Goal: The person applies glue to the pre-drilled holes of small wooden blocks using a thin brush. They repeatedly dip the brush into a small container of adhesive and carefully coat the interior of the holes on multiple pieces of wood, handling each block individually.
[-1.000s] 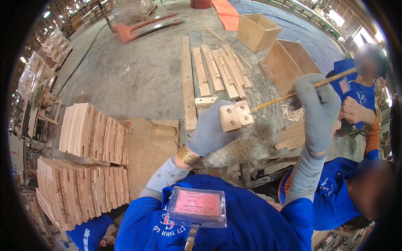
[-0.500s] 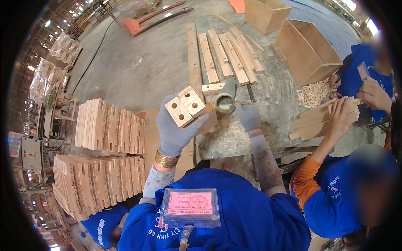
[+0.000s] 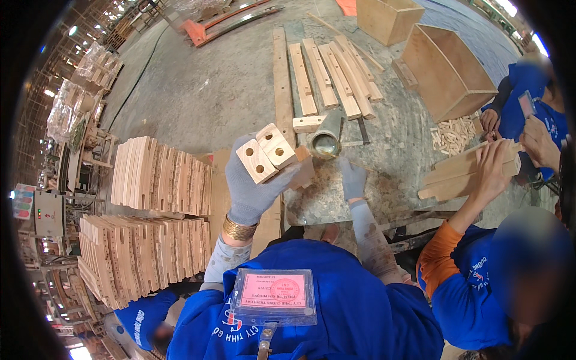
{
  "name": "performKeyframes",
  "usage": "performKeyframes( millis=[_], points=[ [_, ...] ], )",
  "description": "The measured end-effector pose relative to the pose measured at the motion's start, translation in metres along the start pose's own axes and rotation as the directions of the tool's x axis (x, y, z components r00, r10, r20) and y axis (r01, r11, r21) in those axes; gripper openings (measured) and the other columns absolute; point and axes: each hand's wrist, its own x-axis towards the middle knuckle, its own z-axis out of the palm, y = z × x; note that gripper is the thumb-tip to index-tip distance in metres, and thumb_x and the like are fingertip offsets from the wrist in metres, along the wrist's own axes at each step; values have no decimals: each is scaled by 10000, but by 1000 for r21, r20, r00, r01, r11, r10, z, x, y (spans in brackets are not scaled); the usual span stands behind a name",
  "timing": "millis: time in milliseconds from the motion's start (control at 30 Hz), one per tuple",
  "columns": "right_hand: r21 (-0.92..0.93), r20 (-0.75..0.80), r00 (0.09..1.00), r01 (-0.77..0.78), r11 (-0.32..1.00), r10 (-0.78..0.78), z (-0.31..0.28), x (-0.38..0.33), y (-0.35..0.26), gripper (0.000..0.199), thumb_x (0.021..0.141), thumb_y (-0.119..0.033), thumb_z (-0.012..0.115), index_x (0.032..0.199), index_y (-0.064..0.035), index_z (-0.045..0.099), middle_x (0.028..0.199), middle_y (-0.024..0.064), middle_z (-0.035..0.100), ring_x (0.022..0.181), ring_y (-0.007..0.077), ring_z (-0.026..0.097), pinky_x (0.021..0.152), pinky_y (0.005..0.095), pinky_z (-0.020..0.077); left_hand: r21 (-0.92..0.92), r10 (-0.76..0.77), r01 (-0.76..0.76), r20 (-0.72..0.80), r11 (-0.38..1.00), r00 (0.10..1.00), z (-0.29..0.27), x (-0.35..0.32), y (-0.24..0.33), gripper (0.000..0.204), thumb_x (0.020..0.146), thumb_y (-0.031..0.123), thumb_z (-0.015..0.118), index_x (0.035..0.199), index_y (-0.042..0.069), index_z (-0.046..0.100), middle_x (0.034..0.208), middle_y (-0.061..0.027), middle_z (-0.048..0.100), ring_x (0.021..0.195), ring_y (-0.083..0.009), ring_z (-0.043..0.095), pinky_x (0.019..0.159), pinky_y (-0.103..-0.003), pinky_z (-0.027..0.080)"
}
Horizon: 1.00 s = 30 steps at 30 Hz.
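Observation:
My left hand (image 3: 252, 186), in a grey glove, is closed around two pale wooden pieces (image 3: 267, 153) whose ends point up. Round drilled holes show in both end faces. Beside them, a grey cylindrical pot (image 3: 326, 144) has its mouth toward me, with something wet and shiny inside. My right hand (image 3: 354, 179), also gloved, is just right of the pot's mouth with its fingers drawn together. A thin stick-like thing (image 3: 367, 167) shows at its fingers; its full shape is hard to make out. A short drilled wooden block (image 3: 308, 123) lies behind the pot.
Several long wooden pieces (image 3: 329, 78) lie on the worn tabletop (image 3: 384, 180), near a hammer-like tool (image 3: 364, 131). Plywood boxes (image 3: 444, 72) and a heap of dowels (image 3: 454, 135) are at right. Co-workers' hands (image 3: 492, 165) hold wood there. Tall wood stacks (image 3: 144, 255) stand left.
My right hand has shifted slightly down and left beside the pot, and the thin stick-like thing now shows at it. My left hand keeps its hold on the wooden pieces. The view has shifted slightly.

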Motion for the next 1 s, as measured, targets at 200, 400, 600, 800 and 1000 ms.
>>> performKeyframes(
  millis=[200, 400, 600, 800, 1000],
  points=[
    [589, 64, 879, -415, 694, 472, 4, -16, 11, 330, 857, -163, 561, 1124, 24, 511, 1056, 144, 568, 931, 243, 566, 800, 335, 475, 6, 3, -3, -12, 1000, 1000, 1, -4, -6, 571, 603, 221, 826, 1014, -2, 499, 912, -77, 578, 801, -123, 572, 703, -260, 483],
    [768, 111, 823, -426, 477, 557, -2, -15, 17, 293, 878, -181, 546, 1096, 12, 519, 1031, 123, 563, 959, 216, 553, 795, 322, 475, 53, 26, -25, -17, 998, 1000, 1, -6, -7, 567, 598, 194, 828, 1014, -6, 498, 909, -73, 582, 803, -119, 571, 698, -263, 486],
    [772, 26, 859, -342, 536, 511, -9, -5, 9, 255, 870, -182, 564, 1003, 34, 549, 916, 116, 619, 788, 192, 604, 697, 295, 506, 26, 11, -11, -24, 1000, 1000, 1, -6, -6, 585, 593, 235, 832, 1012, 0, 498, 905, -75, 585, 793, -125, 576, 697, -265, 484],
    [534, -56, 922, -298, 791, 384, -8, -4, -14, 299, 870, -199, 546, 1028, 54, 543, 910, 130, 619, 775, 193, 612, 672, 291, 512, 32, 28, -27, -28, 999, 999, -2, -6, -8, 570, 599, 226, 825, 1011, 3, 501, 890, -69, 591, 781, -124, 580, 691, -261, 484],
    [578, -37, 932, -274, 768, 361, -16, 29, -18, 297, 876, -200, 531, 1041, 48, 536, 920, 131, 621, 781, 188, 616, 648, 270, 496, 32, 31, -31, -4, 999, 1000, -6, -3, -2, 548, 602, 215, 820, 995, 2, 504, 884, -66, 588, 773, -125, 578, 681, -262, 483]
  ],
)
